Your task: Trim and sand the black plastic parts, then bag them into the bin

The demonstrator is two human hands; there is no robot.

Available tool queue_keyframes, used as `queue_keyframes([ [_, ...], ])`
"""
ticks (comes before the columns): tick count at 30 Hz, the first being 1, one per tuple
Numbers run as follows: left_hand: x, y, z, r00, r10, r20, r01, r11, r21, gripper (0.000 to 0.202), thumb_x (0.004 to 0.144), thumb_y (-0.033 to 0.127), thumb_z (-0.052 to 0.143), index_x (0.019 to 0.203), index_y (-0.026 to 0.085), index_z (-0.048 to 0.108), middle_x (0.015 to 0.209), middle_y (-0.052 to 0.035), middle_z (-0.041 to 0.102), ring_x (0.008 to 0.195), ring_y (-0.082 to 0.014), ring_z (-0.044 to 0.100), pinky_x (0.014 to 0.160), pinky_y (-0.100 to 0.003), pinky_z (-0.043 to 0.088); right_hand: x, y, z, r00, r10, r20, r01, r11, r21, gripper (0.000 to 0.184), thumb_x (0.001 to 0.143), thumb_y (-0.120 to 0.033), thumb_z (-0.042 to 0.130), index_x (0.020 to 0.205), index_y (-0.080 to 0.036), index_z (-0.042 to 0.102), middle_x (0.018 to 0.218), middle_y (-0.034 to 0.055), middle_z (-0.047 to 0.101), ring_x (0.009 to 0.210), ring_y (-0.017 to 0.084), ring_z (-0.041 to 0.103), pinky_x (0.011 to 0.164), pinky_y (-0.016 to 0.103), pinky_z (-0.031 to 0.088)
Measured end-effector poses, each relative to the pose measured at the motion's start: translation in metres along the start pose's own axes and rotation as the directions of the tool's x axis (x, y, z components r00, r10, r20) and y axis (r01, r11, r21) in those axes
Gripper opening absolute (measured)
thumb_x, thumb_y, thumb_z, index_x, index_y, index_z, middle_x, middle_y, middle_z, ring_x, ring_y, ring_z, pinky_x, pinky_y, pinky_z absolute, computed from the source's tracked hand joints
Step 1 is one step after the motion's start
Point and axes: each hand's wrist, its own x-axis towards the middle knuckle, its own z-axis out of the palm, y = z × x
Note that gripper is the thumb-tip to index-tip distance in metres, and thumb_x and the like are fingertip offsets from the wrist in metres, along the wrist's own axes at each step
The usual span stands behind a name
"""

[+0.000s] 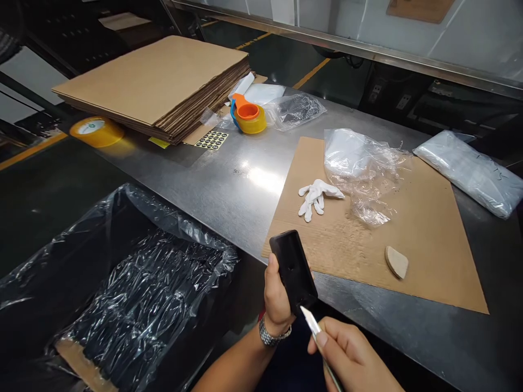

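Over the surface [229,179] edge, left hand [275,299] grips a matte black block [293,270]; right hand [351,354] pinches a blade [310,322], handle mostly hidden.

- Your right hand [353,354]: cut off by the lower edge; the wrist is out of view.
- Knife [311,322]: only the blade and a sliver of handle show; your fingers cover the rest.
- Black block [292,267]: the near end is hidden by your left hand [278,302].
- Sticker sheet [211,140]: the print is too small to read; one end lies under the cardboard stack [155,81].
- Yellow tape roll [97,131]: the label is illegible.
- Lined bin [122,305]: cut off at the left and bottom edges; what lies under the film cannot be told.
- White bag [469,171] on the desk [229,179]: clipped by the right edge.
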Motion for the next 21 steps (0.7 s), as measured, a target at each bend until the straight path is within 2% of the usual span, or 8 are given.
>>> queue_keyframes([
  [2, 0.0003, 0.0006, 0.0012, 0.999, 0.037, 0.033, -0.037, 0.999, -0.008, 0.053, 0.077, 0.061, 0.045, 0.073, 0.012, 0.064, 0.064, -0.0047, 0.063, 0.051, -0.014, 0.055, 0.044, -0.024, 0.041, -0.0016, -0.0001, -0.0033, 0.996, -0.072, -0.048, 0.068, 0.993, -0.093, 0.051, 0.082, -0.066, 0.033, 0.078, -0.018, 0.05, 0.036, -0.0093, 0.034, 0.034, 0.007, 0.036, 0.037, 0.017, 0.026],
  [5, 0.0009, 0.0014, 0.0015, 0.998, 0.006, 0.061, -0.005, 1.0, -0.025, 0.051, 0.077, 0.06, 0.046, 0.069, 0.012, 0.064, 0.063, -0.0044, 0.062, 0.05, -0.0128, 0.053, 0.045, -0.024, 0.041, -0.004, -0.0003, -0.008, 0.991, -0.123, -0.045, 0.111, 0.972, -0.206, 0.048, 0.086, -0.061, 0.032, 0.077, -0.018, 0.052, 0.037, -0.0083, 0.035, 0.034, 0.007, 0.038, 0.037, 0.017, 0.027],
  [12, 0.0007, 0.0018, 0.0013, 0.991, -0.013, 0.132, 0.021, 0.998, -0.061, 0.05, 0.08, 0.057, 0.044, 0.066, 0.012, 0.064, 0.065, -0.0045, 0.061, 0.052, -0.0118, 0.052, 0.048, -0.024, 0.043, -0.0032, -0.0026, -0.0102, 0.997, -0.076, 0.016, 0.078, 0.961, -0.265, 0.036, 0.09, -0.045, 0.033, 0.077, -0.018, 0.052, 0.037, -0.0087, 0.035, 0.035, 0.007, 0.04, 0.038, 0.016, 0.031],
  [21, 0.0012, -0.0003, 0.0004, 0.995, 0.027, 0.095, -0.024, 0.999, -0.032, 0.051, 0.081, 0.056, 0.042, 0.07, 0.012, 0.065, 0.065, -0.0054, 0.062, 0.052, -0.0126, 0.053, 0.046, -0.024, 0.043, -0.0033, -0.0066, -0.0112, 0.998, -0.057, 0.038, 0.065, 0.964, -0.258, 0.034, 0.09, -0.041, 0.032, 0.078, -0.016, 0.052, 0.037, -0.0086, 0.036, 0.035, 0.007, 0.039, 0.038, 0.015, 0.03],
])
